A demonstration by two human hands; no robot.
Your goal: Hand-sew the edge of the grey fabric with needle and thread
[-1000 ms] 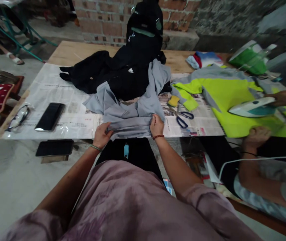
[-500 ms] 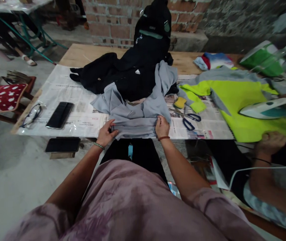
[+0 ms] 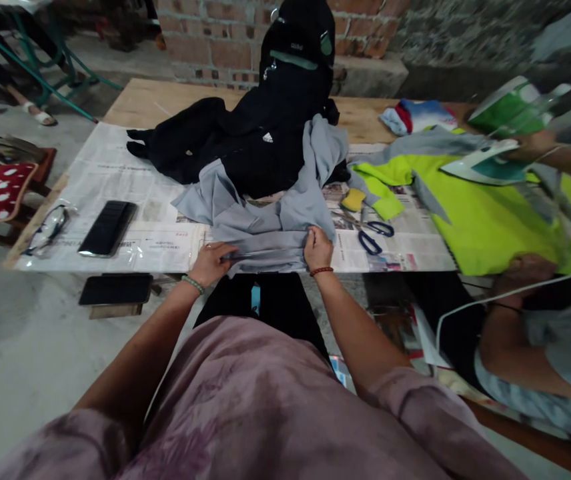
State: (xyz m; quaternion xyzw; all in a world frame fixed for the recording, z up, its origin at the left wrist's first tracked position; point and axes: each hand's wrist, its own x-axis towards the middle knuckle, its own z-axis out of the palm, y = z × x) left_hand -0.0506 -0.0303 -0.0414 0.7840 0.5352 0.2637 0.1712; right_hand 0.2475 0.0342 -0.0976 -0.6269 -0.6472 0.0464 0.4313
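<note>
Grey fabric of a garment (image 3: pixel 260 223) lies gathered at the table's front edge, with folds running sideways between my hands. My left hand (image 3: pixel 210 262) grips its left end, fingers closed over the cloth. At the right end, my right hand (image 3: pixel 318 249) is closed on the same fabric, thumb side up. Behind it, and partly under its upper edge, spreads a black garment (image 3: pixel 245 150) with a small white logo; whether the two are joined I cannot tell.
Dark-handled scissors (image 3: pixel 369 241) and a yellow sponge (image 3: pixel 353 200) lie right of the grey cloth. A phone (image 3: pixel 108 229) and glasses (image 3: pixel 48 230) rest at left. A co-worker's hand holds an iron (image 3: pixel 488 167) over a neon-yellow garment (image 3: pixel 490 220). A black backpack (image 3: pixel 298 53) stands behind.
My left hand has turned over the cloth's left end, its fingers now reaching further inward. My right hand keeps its grip. The co-worker's iron has moved back, away from the front edge.
</note>
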